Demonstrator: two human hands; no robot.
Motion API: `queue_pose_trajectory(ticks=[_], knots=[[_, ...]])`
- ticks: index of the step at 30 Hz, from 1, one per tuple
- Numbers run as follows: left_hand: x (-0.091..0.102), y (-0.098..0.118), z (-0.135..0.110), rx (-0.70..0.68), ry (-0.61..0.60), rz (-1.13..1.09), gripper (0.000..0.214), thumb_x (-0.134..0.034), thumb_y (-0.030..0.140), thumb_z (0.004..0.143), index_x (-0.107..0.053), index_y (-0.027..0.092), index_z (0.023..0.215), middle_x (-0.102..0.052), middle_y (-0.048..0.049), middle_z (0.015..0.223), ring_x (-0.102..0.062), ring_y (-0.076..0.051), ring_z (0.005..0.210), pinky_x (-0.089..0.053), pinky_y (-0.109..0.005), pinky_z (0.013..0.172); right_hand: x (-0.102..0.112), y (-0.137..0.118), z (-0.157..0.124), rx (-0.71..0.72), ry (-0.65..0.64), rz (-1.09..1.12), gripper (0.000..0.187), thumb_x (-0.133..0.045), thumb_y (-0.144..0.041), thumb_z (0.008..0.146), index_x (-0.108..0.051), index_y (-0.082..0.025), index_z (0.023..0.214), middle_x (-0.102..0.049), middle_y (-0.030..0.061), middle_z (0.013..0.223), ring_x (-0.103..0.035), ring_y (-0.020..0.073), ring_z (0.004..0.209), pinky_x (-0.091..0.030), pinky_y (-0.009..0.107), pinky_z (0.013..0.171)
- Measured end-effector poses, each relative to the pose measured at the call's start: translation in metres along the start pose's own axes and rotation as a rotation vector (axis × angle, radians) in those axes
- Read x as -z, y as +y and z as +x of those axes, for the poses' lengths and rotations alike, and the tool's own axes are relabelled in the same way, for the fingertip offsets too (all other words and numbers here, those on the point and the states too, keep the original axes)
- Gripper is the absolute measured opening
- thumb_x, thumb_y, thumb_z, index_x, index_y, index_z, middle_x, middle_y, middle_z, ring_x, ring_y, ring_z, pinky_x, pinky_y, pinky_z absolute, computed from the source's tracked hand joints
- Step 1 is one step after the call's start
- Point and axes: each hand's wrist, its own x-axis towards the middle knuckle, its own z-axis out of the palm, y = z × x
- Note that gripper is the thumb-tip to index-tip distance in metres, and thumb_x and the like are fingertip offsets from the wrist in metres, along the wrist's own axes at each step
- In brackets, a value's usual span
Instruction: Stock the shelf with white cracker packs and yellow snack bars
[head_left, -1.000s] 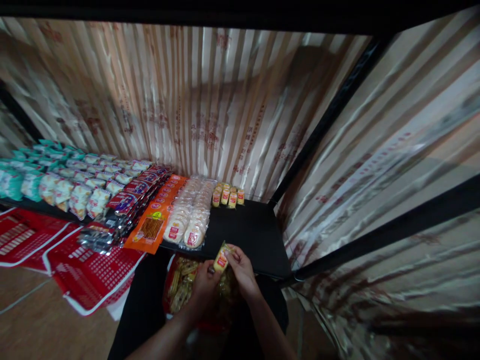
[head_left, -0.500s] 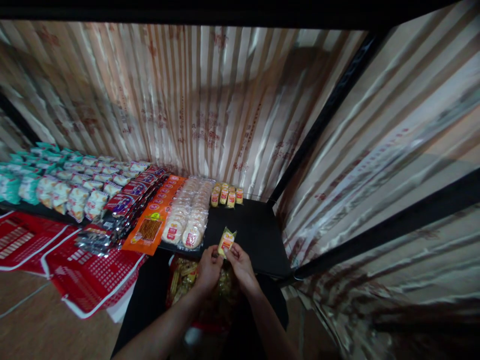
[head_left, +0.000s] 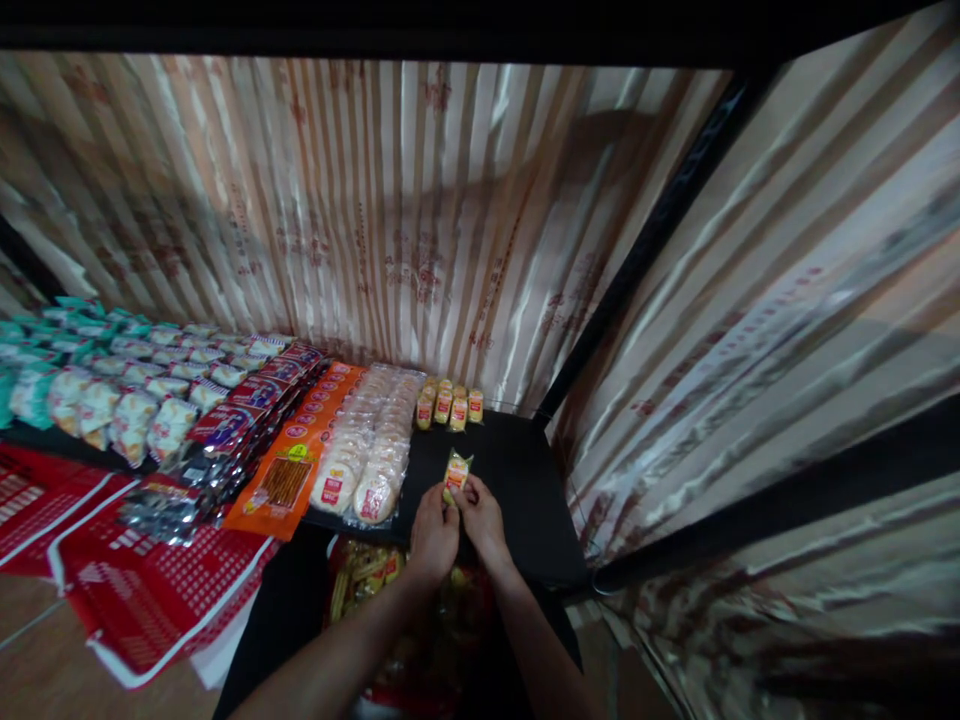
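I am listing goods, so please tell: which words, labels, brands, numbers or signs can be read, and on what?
None can be read.
Held yellow packet: red print, too small.
Round white packets: red print, blurred.
Orange packet: print blurred.
Purple-red packets: print blurred.
Striped sheeting: reddish print, blurred.

Yellow-and-red packet (head_left: 457,472) — striped curtain (head_left: 427,160), seemingly beige and brown — red basket (head_left: 154,595).
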Motion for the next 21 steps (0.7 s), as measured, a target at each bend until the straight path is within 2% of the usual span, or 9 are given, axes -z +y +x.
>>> queue_pose_trajectory(ticks=[6, 11, 17, 21], knots=[[-0.012, 0.001, 0.032, 0.026, -0.044, -0.076, 0.048, -0.04, 0.021, 0.083, -0.041, 0.008, 0.13, -0.041, -0.0136, 0.14, -0.035, -0.019, 0.131, -0.024, -0.029, 0.109, -0.012, 0.005, 0.037, 0.012, 0.044, -0.183, 0.033, -0.054, -0.039, 0.072, -0.064, -0.02, 0.097, -0.066, 0.0012, 0.077, -0.061, 0.0158, 0.066, -0.046, 0.026, 0.061], [-0.014, 0.005, 0.06, 0.039, -0.058, -0.053, 0.051, -0.038, 0.022, 0.085, -0.036, 0.007, 0.134, -0.031, -0.0144, 0.146, -0.025, -0.019, 0.136, -0.017, -0.032, 0.112, -0.025, 0.001, 0.066, 0.061, 0.055, -0.258, 0.036, -0.05, -0.041, 0.075, -0.062, -0.018, 0.101, -0.065, 0.0025, 0.08, -0.061, 0.0157, 0.068, -0.045, 0.026, 0.063], [-0.01, 0.019, 0.086, -0.003, -0.044, -0.104, 0.051, -0.038, 0.024, 0.086, -0.037, 0.009, 0.135, -0.032, -0.0126, 0.145, -0.027, -0.019, 0.135, -0.017, -0.031, 0.113, -0.034, -0.006, 0.095, 0.116, 0.07, -0.388, 0.038, -0.048, -0.036, 0.079, -0.059, -0.018, 0.111, -0.065, 0.0069, 0.091, -0.061, 0.019, 0.081, -0.044, 0.027, 0.069], [-0.011, 0.018, 0.101, 0.003, -0.026, -0.114, 0.051, -0.037, 0.025, 0.086, -0.037, 0.01, 0.134, -0.032, -0.0117, 0.145, -0.028, -0.018, 0.135, -0.019, -0.031, 0.113, -0.039, -0.008, 0.107, 0.131, 0.047, -0.425, 0.036, -0.047, -0.032, 0.082, -0.057, -0.02, 0.114, -0.064, 0.0069, 0.097, -0.062, 0.0187, 0.085, -0.044, 0.026, 0.071]])
